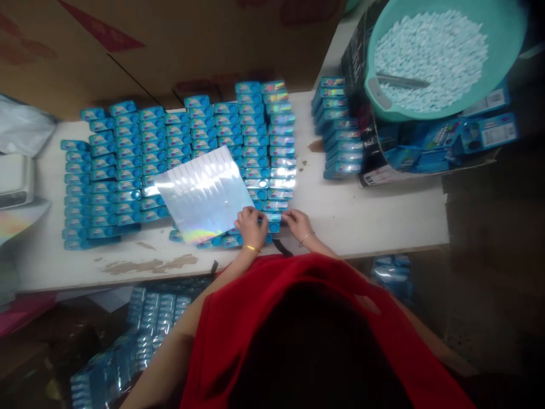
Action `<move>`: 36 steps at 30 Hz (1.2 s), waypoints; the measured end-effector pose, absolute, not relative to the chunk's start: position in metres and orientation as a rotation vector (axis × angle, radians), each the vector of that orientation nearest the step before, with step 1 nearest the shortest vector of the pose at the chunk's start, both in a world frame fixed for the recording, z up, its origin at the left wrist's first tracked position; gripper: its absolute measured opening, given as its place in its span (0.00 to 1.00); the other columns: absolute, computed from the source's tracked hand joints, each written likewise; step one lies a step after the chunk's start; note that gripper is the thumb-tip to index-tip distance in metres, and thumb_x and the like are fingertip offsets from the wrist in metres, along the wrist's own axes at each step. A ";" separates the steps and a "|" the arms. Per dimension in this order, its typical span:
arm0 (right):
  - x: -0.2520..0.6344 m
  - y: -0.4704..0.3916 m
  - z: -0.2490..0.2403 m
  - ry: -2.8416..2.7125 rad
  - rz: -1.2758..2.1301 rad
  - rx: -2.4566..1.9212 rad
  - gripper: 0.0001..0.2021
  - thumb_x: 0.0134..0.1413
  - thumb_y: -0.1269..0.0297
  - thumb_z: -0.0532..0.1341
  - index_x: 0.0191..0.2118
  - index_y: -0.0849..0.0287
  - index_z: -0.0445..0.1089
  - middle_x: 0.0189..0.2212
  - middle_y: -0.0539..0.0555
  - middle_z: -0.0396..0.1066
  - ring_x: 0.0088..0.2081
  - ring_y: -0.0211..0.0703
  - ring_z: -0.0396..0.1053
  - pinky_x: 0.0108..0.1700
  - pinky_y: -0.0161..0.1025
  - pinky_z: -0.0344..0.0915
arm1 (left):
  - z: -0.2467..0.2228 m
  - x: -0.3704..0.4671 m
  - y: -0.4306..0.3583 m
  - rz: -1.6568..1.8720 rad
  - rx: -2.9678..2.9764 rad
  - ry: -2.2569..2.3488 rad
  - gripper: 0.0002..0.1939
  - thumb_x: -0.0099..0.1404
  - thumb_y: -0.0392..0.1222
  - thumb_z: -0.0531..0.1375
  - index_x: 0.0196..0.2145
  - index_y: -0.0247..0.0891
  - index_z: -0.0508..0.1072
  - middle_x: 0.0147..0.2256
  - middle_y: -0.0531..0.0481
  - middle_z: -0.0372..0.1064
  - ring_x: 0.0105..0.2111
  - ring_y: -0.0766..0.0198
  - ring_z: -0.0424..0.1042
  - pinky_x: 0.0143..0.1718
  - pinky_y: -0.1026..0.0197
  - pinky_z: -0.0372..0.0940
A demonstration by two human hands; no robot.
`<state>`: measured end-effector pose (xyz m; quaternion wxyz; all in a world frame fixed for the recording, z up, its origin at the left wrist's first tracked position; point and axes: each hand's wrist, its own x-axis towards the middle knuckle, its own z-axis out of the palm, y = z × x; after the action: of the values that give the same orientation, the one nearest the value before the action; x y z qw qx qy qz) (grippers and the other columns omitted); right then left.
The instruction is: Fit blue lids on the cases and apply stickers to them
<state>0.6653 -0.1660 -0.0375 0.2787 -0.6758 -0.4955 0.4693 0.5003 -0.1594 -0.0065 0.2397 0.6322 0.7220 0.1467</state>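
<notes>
Rows of small blue boxes (153, 141) stand packed side by side on the white table. Across the front rows lies a shiny silver sheet (206, 193) that looks like a sheet of stickers, with rainbow glints. My left hand (252, 228) is closed at the sheet's right corner, its fingertips by a box in the front rows. At that same box's right end, my right hand (299, 224) has thumb and finger pinched together; whatever is between them is too small to make out. Boxes in the right-hand column carry shiny strips across their ends.
At the back right, a teal bowl (502, 51) of pale pellets with a metal scoop (402, 81) rests on an open carton (404, 177) of blue packs. A separate stack of blue boxes (340, 136) stands beside it. Cardboard (204, 51) walls the back. Wrapped packs (157, 312) lie below the table.
</notes>
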 end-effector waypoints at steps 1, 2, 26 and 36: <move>0.666 -0.168 -0.039 -1.296 1.259 -1.845 0.10 0.52 0.60 0.58 0.35 0.60 0.72 0.31 0.55 0.74 0.34 0.45 0.71 0.42 0.43 0.67 | -0.005 0.498 -0.160 0.390 1.739 1.983 0.05 0.61 0.43 0.59 0.33 0.40 0.71 0.43 0.42 0.66 0.44 0.49 0.62 0.41 0.49 0.53; 0.667 -0.171 -0.040 -1.274 1.243 -1.876 0.11 0.52 0.60 0.58 0.36 0.61 0.72 0.31 0.56 0.75 0.34 0.46 0.71 0.42 0.43 0.68 | -0.004 0.496 -0.161 0.382 1.759 1.982 0.07 0.62 0.44 0.58 0.36 0.40 0.72 0.43 0.41 0.66 0.44 0.49 0.62 0.41 0.49 0.54; 0.511 -0.053 0.028 -2.372 0.874 -1.370 0.15 0.63 0.69 0.49 0.47 0.63 0.71 0.43 0.62 0.71 0.46 0.50 0.66 0.49 0.43 0.62 | -0.003 0.216 -0.015 0.346 2.070 2.086 0.18 0.65 0.38 0.49 0.49 0.34 0.71 0.45 0.37 0.68 0.46 0.52 0.65 0.51 0.50 0.59; 0.383 0.003 -0.031 -2.739 0.856 -1.281 0.24 0.61 0.73 0.49 0.62 0.67 0.58 0.67 0.59 0.49 0.52 0.56 0.58 0.50 0.51 0.62 | -0.021 0.202 -0.012 0.052 2.301 2.007 0.16 0.69 0.44 0.49 0.45 0.43 0.75 0.46 0.41 0.69 0.46 0.49 0.61 0.44 0.49 0.52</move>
<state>0.3832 0.0032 -0.0306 -0.0006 -0.4077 -0.8715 0.2725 0.2024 -0.0116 -0.0214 0.0437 0.7528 0.6565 0.0170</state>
